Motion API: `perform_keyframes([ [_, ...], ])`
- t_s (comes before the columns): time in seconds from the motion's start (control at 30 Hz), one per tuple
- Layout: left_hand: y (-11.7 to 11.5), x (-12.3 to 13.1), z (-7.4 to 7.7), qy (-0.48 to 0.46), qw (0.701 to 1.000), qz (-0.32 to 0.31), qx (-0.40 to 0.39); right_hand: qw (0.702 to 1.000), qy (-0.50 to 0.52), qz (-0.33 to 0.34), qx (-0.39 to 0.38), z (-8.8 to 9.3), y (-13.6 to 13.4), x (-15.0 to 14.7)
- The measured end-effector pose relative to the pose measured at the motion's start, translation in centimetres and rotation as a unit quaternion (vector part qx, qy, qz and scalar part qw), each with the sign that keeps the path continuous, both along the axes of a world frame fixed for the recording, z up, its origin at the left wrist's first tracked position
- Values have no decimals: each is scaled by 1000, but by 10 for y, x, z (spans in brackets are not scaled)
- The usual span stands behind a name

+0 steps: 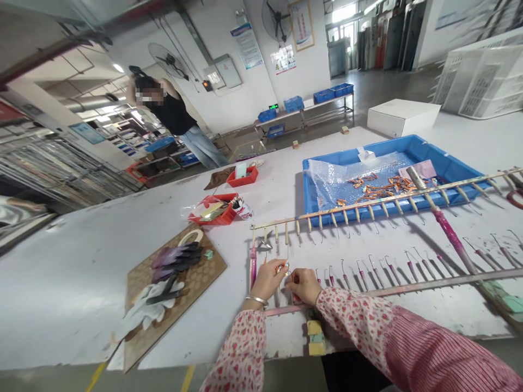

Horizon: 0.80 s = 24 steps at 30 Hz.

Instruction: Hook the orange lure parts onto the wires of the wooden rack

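Note:
A long metal hook rack [449,280] lies across the white table, its bars stained pink and lined with several wire hooks. My left hand [267,280] and my right hand [304,285] meet at the rack's left end, both pinched on a small shiny part [285,267] that hangs at a hook. A silver bangle sits on my left wrist. Both arms wear floral sleeves. Behind the rack stands a blue tray [314,204] with bubble wrap and several small orange parts [379,188].
A brown perforated board [141,326] with gloves and a tape roll lies at the left. Two red trays [216,213] of odds and ends sit beyond it. A white box [402,117] stands at the back right. A person [175,117] stands far behind the table.

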<state>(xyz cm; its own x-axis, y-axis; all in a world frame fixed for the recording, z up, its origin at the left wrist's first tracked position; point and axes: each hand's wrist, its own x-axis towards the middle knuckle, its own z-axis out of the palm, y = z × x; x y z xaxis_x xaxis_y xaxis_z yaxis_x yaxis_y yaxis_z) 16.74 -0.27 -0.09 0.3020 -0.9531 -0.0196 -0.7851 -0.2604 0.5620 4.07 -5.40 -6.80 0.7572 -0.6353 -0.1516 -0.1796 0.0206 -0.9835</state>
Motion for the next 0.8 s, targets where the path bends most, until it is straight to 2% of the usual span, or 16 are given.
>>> perform_keyframes([
  [0.13,-1,1,-1,-6,1000,1,0,999,-20,16,29,-5,-2,0],
  [0.23,-4,1,-3,5,1000,14,0,991,-31,63,110,-6,-7,4],
  [0.3,-8,-2,-6,33,998,56,-16,980,-32,87,176,-5,-11,7],
  [0.37,-11,-8,-7,108,983,137,-58,974,-9,101,202,-1,-16,8],
  [0.4,-12,-11,-8,175,963,187,-89,976,11,114,187,2,-18,6],
  [0.43,-13,-14,-8,260,928,237,-124,980,30,128,152,6,-20,3],
  [0.47,-14,-17,-8,356,877,278,-161,984,45,139,99,12,-23,0],
  [0.57,-15,-25,-5,600,682,342,-241,986,37,125,-108,32,-30,-13],
  [0.6,-16,-28,-4,646,630,348,-253,981,20,113,-159,38,-32,-16],
  [0.63,-17,-31,-2,675,593,355,-259,976,0,103,-193,43,-34,-18],
  [0.67,-18,-34,-2,690,571,359,-262,972,-18,100,-210,47,-35,-19],
  [0.7,-19,-37,-1,696,560,364,-265,971,-34,100,-216,50,-35,-20],
  [0.8,-22,-45,0,683,559,377,-282,969,-60,96,-219,52,-32,-19],
])
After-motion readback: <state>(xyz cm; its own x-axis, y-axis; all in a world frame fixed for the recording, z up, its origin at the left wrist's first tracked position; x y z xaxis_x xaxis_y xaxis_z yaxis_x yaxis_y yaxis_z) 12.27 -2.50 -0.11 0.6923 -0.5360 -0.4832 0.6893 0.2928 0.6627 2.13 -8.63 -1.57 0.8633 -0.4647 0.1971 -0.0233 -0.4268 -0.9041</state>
